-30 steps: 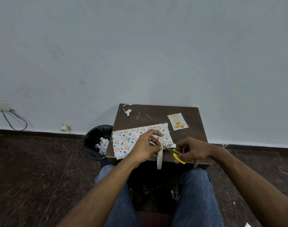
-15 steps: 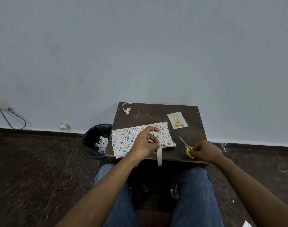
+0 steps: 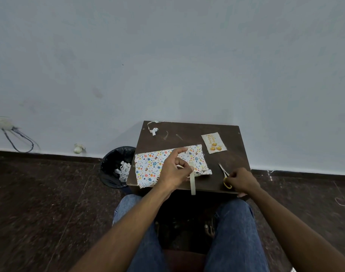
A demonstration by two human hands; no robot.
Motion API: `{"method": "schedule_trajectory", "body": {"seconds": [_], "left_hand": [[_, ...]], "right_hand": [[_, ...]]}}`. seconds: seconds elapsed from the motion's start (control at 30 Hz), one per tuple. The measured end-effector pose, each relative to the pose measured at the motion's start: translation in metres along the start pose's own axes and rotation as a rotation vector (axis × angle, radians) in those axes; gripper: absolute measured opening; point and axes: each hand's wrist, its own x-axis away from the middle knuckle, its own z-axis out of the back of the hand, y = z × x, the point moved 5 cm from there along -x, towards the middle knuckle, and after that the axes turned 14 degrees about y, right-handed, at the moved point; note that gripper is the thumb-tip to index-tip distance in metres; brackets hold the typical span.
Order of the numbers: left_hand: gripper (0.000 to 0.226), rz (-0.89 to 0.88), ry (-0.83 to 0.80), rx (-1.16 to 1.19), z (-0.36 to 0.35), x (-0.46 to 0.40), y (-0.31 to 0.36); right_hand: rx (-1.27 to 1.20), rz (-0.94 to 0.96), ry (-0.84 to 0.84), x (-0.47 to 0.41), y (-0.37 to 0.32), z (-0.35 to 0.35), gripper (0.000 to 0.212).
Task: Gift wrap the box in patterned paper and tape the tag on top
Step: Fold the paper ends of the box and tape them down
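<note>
The box wrapped in white patterned paper (image 3: 154, 165) lies on the small dark table (image 3: 189, 136). My left hand (image 3: 175, 171) hovers over its right half and pinches a pale strip of tape (image 3: 192, 183) that hangs down past the table's front edge. Near the front right corner of the table, my right hand (image 3: 241, 180) curls round the yellow-handled scissors (image 3: 225, 173), whose blades lie on the tabletop pointing away. The gift tag (image 3: 213, 143), a pale card with yellow shapes, lies at the back right.
A black bin (image 3: 113, 163) with paper scraps stands left of the table. Tape scraps (image 3: 153, 128) lie at the table's back left corner. A wall rises right behind the table. My knees are under the front edge.
My right hand carried the scissors away from the tape to the table's front right and set the blades down. My left hand stays over the box with the cut strip.
</note>
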Motion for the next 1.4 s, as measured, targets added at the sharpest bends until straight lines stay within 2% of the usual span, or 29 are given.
{"method": "schedule_trajectory", "body": {"seconds": [0.07, 0.1, 0.17, 0.2, 0.3, 0.43, 0.63, 0.73, 0.83, 0.93, 1.1, 1.3, 1.4], "left_hand": [[0.056, -0.003, 0.043, 0.011, 0.001, -0.002, -0.003], [0.059, -0.005, 0.066, 0.011, 0.001, -0.004, -0.005], [0.065, -0.007, 0.105, 0.001, 0.002, -0.005, -0.008], [0.067, -0.007, 0.122, 0.008, 0.003, -0.005, -0.008], [0.073, 0.001, 0.161, 0.06, 0.002, -0.001, -0.007], [0.087, 0.062, 0.171, 0.126, 0.004, 0.001, -0.009], [0.081, 0.172, 0.102, 0.278, 0.004, 0.0, -0.01], [0.072, 0.152, 0.109, 0.204, 0.008, -0.001, -0.011], [0.057, -0.003, 0.094, -0.046, 0.013, -0.004, -0.012], [0.049, -0.038, 0.113, -0.141, 0.021, -0.008, -0.019], [0.041, -0.036, 0.122, -0.188, 0.025, -0.011, -0.026], [0.042, -0.02, 0.125, -0.178, 0.026, -0.011, -0.028], [0.043, -0.022, 0.128, -0.182, 0.026, -0.012, -0.027]], "right_hand": [[-0.1, 0.19, 0.066, 0.008, -0.02, 0.007, 0.02], [-0.206, 0.283, 0.048, 0.016, -0.034, 0.01, 0.021], [-0.377, 0.413, -0.09, 0.039, -0.062, 0.013, 0.02], [-0.402, 0.457, -0.16, 0.049, -0.074, 0.012, 0.026], [-0.351, 0.555, -0.213, 0.067, -0.095, 0.001, 0.05], [-0.282, 0.638, -0.105, 0.069, -0.1, -0.011, 0.054], [-0.357, 0.669, -0.093, 0.07, -0.095, -0.009, 0.041], [-0.312, 0.641, 0.007, 0.063, -0.085, -0.002, 0.026], [-0.149, 0.567, 0.185, 0.046, -0.069, 0.013, 0.037], [0.034, 0.5, 0.31, 0.023, -0.052, 0.024, 0.031], [0.283, 0.418, 0.343, -0.004, -0.036, 0.029, 0.018], [0.391, 0.395, 0.236, -0.017, -0.031, 0.01, 0.023], [0.323, 0.439, 0.35, -0.006, -0.044, 0.007, 0.035]]}}
